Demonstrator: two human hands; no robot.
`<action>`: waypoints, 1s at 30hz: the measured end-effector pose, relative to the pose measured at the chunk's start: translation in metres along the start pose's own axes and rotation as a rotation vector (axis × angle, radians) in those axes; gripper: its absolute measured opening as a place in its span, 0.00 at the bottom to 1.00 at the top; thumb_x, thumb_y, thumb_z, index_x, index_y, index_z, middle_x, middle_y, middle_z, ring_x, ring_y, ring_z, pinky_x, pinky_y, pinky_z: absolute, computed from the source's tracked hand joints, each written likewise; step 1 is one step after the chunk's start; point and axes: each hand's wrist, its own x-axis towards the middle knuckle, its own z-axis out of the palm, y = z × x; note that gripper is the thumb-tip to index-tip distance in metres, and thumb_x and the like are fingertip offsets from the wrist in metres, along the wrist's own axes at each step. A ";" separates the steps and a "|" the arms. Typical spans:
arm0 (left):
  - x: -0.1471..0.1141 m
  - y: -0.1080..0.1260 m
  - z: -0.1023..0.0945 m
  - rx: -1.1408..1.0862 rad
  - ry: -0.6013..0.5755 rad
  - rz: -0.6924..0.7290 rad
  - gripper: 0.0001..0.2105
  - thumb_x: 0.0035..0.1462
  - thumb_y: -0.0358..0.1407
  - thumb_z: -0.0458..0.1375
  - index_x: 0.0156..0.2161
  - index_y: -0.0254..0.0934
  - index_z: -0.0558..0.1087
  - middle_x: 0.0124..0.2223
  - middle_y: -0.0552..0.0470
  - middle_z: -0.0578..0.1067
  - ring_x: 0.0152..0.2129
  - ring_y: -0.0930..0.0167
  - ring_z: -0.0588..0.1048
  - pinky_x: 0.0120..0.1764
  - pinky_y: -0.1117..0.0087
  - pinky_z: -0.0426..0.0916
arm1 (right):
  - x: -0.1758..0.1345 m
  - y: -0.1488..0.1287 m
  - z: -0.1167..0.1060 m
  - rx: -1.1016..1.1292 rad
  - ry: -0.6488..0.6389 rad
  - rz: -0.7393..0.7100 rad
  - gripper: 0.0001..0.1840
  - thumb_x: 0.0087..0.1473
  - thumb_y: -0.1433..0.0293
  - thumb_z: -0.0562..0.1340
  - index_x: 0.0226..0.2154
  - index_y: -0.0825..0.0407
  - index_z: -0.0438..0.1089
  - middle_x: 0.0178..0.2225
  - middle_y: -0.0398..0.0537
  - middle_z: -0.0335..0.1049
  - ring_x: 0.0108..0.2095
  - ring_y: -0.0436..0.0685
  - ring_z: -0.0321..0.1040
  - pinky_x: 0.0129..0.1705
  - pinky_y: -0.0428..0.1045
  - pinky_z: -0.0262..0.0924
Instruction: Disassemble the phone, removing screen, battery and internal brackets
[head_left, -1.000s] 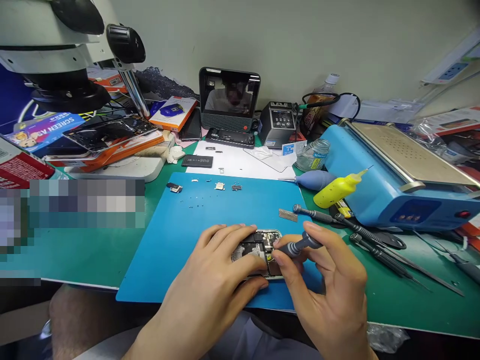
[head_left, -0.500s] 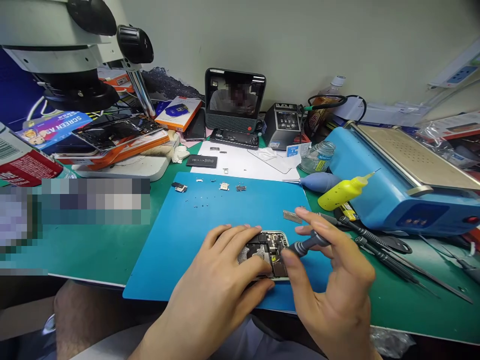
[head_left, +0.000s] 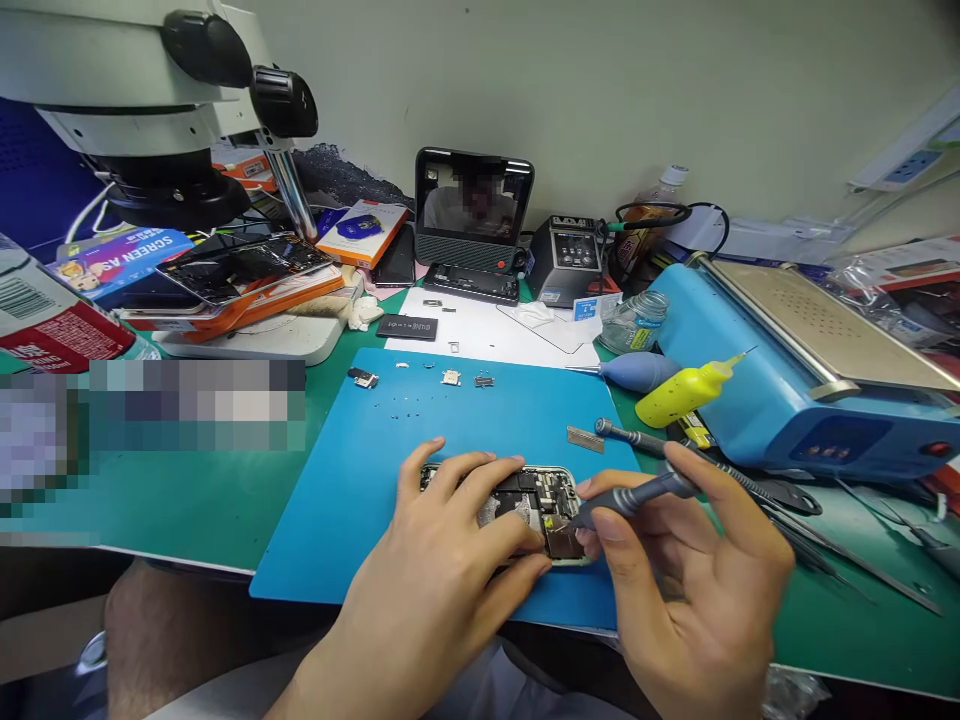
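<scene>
An opened smartphone (head_left: pixel 555 492) with bare inner parts lies on the blue mat (head_left: pixel 322 520). Across its left part is my left hand (head_left: pixel 446 545), closed on it with the fingers over the far edge and the thumb at the near edge. My right hand (head_left: pixel 697 580) grips a dark grey screwdriver (head_left: pixel 636 497) between thumb and fingers, the index finger on its end cap. The driver is tilted, its thin tip over the phone's right part; whether it touches a screw I cannot tell. Beyond the phone sit a small silver part (head_left: pixel 451 377), another dark part (head_left: pixel 484 381) and several tiny screws.
A flat metal piece (head_left: pixel 585 440) and several tools, including another screwdriver (head_left: pixel 637 437), lie right. Behind them are a yellow bottle (head_left: pixel 679 395), a blue air blower (head_left: pixel 637 371) and a blue heating plate machine (head_left: pixel 795 360). A microscope (head_left: pixel 172 180) overhangs the left; a phone battery (head_left: pixel 407 327) lies behind the mat.
My right hand has lowered and turned, with the screwdriver now lying more slanted and its tip over the phone. My left hand stays on the phone. The view has shifted slightly.
</scene>
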 end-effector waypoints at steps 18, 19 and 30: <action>-0.001 -0.001 0.002 0.007 0.007 0.004 0.09 0.80 0.39 0.57 0.46 0.48 0.79 0.69 0.54 0.78 0.65 0.56 0.75 0.69 0.31 0.57 | -0.002 0.000 0.002 0.010 0.003 0.068 0.29 0.67 0.76 0.67 0.66 0.50 0.64 0.55 0.65 0.82 0.47 0.64 0.87 0.29 0.49 0.82; -0.001 -0.001 0.002 0.007 0.008 0.004 0.09 0.80 0.40 0.56 0.46 0.48 0.79 0.69 0.54 0.78 0.65 0.56 0.75 0.69 0.31 0.57 | -0.002 0.000 0.002 0.005 -0.003 0.073 0.28 0.67 0.76 0.67 0.66 0.50 0.64 0.56 0.67 0.81 0.47 0.65 0.87 0.29 0.49 0.82; -0.001 -0.001 0.002 0.008 0.005 0.006 0.10 0.81 0.41 0.56 0.46 0.47 0.79 0.69 0.53 0.78 0.65 0.56 0.75 0.69 0.31 0.57 | -0.004 0.004 0.002 -0.113 -0.029 -0.086 0.35 0.66 0.79 0.69 0.70 0.45 0.64 0.53 0.57 0.82 0.47 0.60 0.86 0.38 0.49 0.84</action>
